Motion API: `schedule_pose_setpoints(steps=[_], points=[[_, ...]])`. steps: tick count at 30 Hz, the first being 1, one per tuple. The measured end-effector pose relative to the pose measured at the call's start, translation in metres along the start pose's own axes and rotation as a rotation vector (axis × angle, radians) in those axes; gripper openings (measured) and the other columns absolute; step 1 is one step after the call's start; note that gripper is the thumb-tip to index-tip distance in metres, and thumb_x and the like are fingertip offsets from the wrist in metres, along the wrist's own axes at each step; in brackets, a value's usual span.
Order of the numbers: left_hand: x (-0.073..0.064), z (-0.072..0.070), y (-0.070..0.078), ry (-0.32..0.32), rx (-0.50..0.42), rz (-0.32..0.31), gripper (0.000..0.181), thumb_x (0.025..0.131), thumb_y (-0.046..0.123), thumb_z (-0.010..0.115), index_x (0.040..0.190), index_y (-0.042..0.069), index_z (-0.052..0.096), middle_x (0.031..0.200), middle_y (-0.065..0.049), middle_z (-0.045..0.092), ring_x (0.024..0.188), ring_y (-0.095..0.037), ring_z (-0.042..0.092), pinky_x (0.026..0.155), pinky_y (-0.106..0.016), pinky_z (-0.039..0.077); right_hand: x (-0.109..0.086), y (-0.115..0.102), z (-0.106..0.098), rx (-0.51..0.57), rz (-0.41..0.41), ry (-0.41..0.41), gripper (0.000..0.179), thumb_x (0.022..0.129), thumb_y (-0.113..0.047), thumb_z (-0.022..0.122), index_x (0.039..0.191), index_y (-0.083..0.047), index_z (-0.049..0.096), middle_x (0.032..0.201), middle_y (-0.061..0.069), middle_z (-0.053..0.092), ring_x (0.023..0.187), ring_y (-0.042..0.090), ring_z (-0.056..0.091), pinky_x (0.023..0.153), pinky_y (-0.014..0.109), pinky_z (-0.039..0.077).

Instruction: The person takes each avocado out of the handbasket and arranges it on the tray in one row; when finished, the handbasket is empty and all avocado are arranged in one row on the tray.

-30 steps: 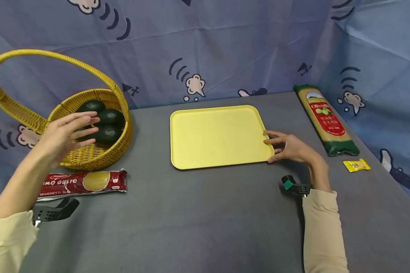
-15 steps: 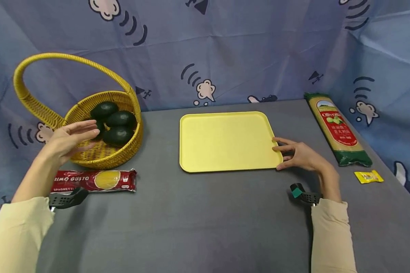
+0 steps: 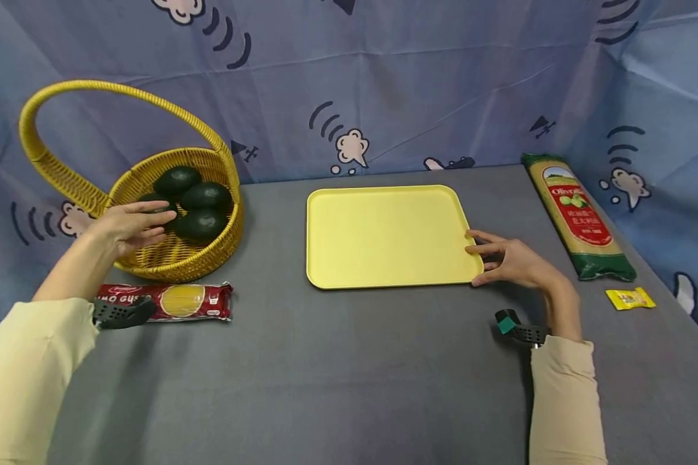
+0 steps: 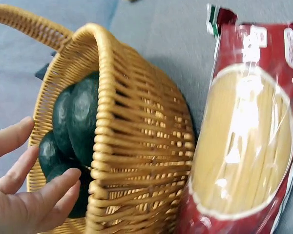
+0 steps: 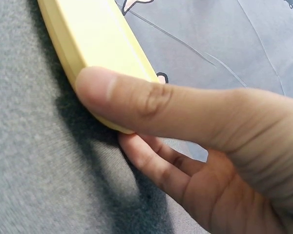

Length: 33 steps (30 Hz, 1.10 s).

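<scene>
The yellow wicker basket [image 3: 209, 255] holds several dark green avocados [image 3: 200, 225]. Over its left side reaches my left hand [image 3: 134, 226], fingers spread and grasping nothing. In the left wrist view the fingertips [image 4: 71, 176] are close to the avocados [image 4: 85, 114], inside the near rim. My right hand [image 3: 518, 261] grips the near right corner of a flat yellow tray [image 3: 390, 236]. The right wrist view shows the thumb [image 5: 100, 90] on the rim of the tray [image 5: 105, 34], with other fingers bent below the edge.
A red spaghetti packet [image 3: 186, 302] lies in front of the basket, partly under the left wrist. At the far right are a green and tan pasta bag [image 3: 578, 216] and a small yellow wrapped sweet [image 3: 631, 298]. A patterned blue cloth [image 3: 419, 84] stands behind.
My left hand has moved forward and lower, closer to the avocados in the basket. The right hand keeps its place at the tray's corner. The head view has shifted slightly.
</scene>
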<state>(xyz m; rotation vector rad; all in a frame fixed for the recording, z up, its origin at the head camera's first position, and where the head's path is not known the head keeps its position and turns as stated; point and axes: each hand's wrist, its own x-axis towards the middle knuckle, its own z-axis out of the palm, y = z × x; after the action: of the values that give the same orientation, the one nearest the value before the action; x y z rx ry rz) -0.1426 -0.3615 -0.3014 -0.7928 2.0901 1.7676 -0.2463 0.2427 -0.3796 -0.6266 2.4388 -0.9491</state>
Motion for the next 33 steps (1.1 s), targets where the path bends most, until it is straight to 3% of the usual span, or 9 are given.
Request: schedule_pose_setpoints(steps=[2,4,7,13,15,17,21,27,33], points=[[0.003,0.002,0.004,0.017,0.100,-0.013,0.055,0.095,0.031,0.059,0.144,0.025,0.037,0.153,-0.016,0.023,0.075,0.001,0.057,0.075,-0.015,0.054,0.000,0.000,-0.001,-0.010,0.002,0.002,0.070,0.075,-0.016,0.084,0.132,0.010,0.052,0.154,0.019,0.025,0.120,0.039,0.053,0.090,0.041,0.050],[0.005,0.007,0.007,0.046,0.146,-0.004,0.065,0.096,0.032,0.057,0.151,0.015,0.027,0.155,-0.019,0.014,0.082,-0.003,0.056,0.076,-0.015,0.053,0.000,0.000,-0.003,-0.017,0.007,0.002,0.070,0.075,-0.016,0.084,0.132,0.009,0.052,0.155,0.019,0.025,0.122,0.038,0.050,0.091,0.041,0.049],[0.006,0.014,0.008,0.088,0.155,0.017,0.065,0.096,0.032,0.056,0.150,0.010,0.028,0.153,-0.020,0.019,0.090,-0.009,0.053,0.077,-0.017,0.054,-0.001,0.001,-0.004,-0.012,0.003,0.004,0.070,0.074,-0.015,0.084,0.132,0.009,0.052,0.155,0.019,0.025,0.124,0.038,0.048,0.090,0.040,0.050],[0.010,0.030,0.008,0.153,0.114,0.016,0.060,0.096,0.029,0.057,0.146,0.006,0.035,0.154,-0.023,0.017,0.073,-0.002,0.055,0.074,-0.018,0.055,-0.001,0.001,-0.004,0.003,0.000,0.007,0.069,0.074,-0.014,0.084,0.131,0.009,0.053,0.154,0.019,0.025,0.121,0.038,0.051,0.089,0.038,0.051],[0.011,0.035,0.008,0.177,0.117,0.025,0.057,0.095,0.027,0.059,0.145,0.007,0.038,0.152,-0.022,0.022,0.084,-0.006,0.054,0.075,-0.018,0.055,0.000,0.002,-0.004,0.005,-0.002,0.007,0.069,0.074,-0.014,0.084,0.131,0.009,0.053,0.154,0.019,0.025,0.121,0.038,0.052,0.089,0.038,0.051],[0.013,0.039,0.009,0.196,0.109,0.035,0.054,0.095,0.025,0.060,0.142,0.009,0.040,0.153,-0.018,0.022,0.104,-0.018,0.051,0.086,-0.024,0.053,0.000,0.002,-0.003,0.007,-0.004,0.004,0.069,0.074,-0.015,0.084,0.131,0.009,0.053,0.154,0.019,0.025,0.119,0.038,0.053,0.089,0.039,0.051],[0.018,0.045,0.010,0.223,0.097,0.057,0.044,0.093,0.017,0.063,0.134,0.011,0.048,0.153,-0.017,0.021,0.135,-0.034,0.033,0.105,-0.039,0.041,0.001,0.002,-0.002,0.011,-0.004,0.000,0.069,0.074,-0.016,0.084,0.131,0.010,0.053,0.154,0.019,0.025,0.117,0.039,0.055,0.090,0.041,0.051],[0.022,0.048,0.008,0.284,0.171,0.019,0.028,0.089,0.029,0.067,0.110,0.014,0.057,0.140,-0.018,0.037,0.126,-0.039,0.044,0.098,-0.038,0.045,0.000,0.001,-0.001,0.018,0.003,0.002,0.069,0.075,-0.016,0.084,0.131,0.010,0.053,0.154,0.019,0.025,0.117,0.039,0.055,0.090,0.040,0.050],[0.022,0.047,0.004,0.248,0.103,-0.019,0.026,0.092,0.034,0.062,0.103,0.012,0.054,0.155,-0.018,0.020,0.133,-0.039,0.037,0.113,-0.044,0.026,-0.001,-0.001,0.000,0.033,0.004,0.000,0.069,0.074,-0.014,0.084,0.131,0.010,0.053,0.154,0.019,0.025,0.119,0.039,0.053,0.090,0.039,0.050]])
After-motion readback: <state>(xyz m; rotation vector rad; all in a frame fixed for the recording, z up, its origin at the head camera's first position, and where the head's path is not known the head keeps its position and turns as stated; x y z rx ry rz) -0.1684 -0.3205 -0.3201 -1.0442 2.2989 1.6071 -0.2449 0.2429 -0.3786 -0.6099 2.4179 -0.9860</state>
